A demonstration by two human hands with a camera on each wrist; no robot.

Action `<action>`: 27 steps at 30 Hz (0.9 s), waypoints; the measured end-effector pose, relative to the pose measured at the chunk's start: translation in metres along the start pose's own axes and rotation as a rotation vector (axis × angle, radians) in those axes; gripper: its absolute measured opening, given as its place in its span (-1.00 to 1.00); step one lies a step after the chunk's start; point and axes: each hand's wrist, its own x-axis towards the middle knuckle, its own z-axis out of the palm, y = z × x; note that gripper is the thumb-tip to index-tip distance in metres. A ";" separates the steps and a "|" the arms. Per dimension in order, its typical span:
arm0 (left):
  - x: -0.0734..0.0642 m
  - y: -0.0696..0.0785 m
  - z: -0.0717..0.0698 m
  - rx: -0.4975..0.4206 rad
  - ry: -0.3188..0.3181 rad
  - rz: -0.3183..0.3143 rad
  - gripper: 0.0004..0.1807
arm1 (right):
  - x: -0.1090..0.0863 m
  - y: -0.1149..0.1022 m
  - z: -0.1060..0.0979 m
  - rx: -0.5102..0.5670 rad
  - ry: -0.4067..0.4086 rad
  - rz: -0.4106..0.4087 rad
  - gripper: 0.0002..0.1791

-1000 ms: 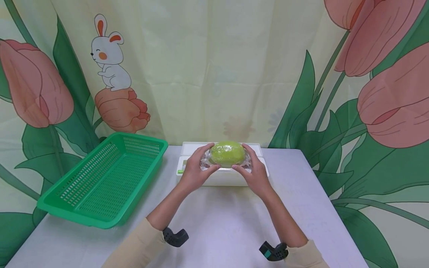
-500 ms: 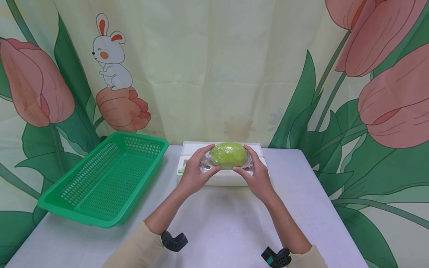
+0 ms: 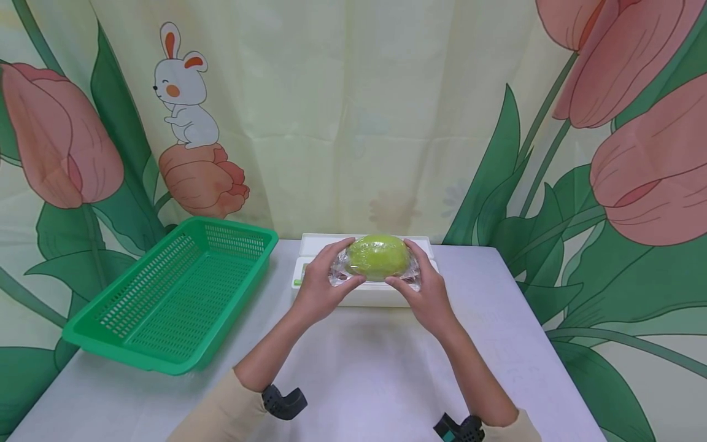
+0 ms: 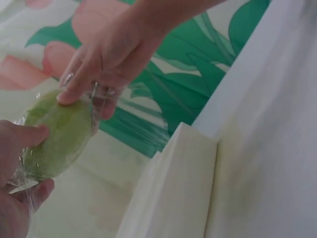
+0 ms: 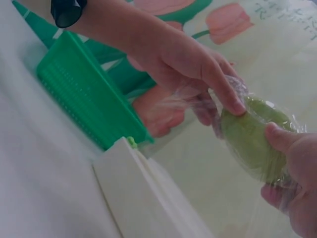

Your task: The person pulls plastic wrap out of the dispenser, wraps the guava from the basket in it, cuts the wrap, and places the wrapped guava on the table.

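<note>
A smooth oval green mango [image 3: 378, 256] wrapped in clear cling film is held up in front of a white box [image 3: 372, 298]. My left hand [image 3: 320, 279] grips its left end, thumb low on the near side and fingers behind. At the other end my right hand [image 3: 424, 288] grips it the same way. Loose film [image 5: 185, 101] gathers under both palms and hangs from the ends in the wrist views. In the left wrist view the mango [image 4: 59, 134] shows both thumbs pressed on its face. Part of the box is hidden behind hands and fruit.
A green perforated plastic basket [image 3: 166, 301] stands on the table's left side. The box's lid [image 3: 315, 245] is raised at the back, and a small green piece [image 3: 297, 282] sits at its left edge. A printed curtain [image 3: 353, 123] hangs behind the white-covered table [image 3: 364, 368].
The mango has dropped slightly and come a little nearer, still between both hands. My right hand and forearm have shifted a little rightward and down. The basket and box look unmoved.
</note>
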 end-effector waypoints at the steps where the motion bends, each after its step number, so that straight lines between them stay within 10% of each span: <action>1: 0.000 0.001 0.000 0.003 -0.001 -0.001 -0.23 | 0.000 -0.001 0.000 -0.001 0.000 -0.001 -0.12; 27: -0.009 0.018 -0.011 0.037 -0.031 -0.013 -0.23 | -0.016 -0.021 -0.014 -0.045 -0.023 0.015 -0.08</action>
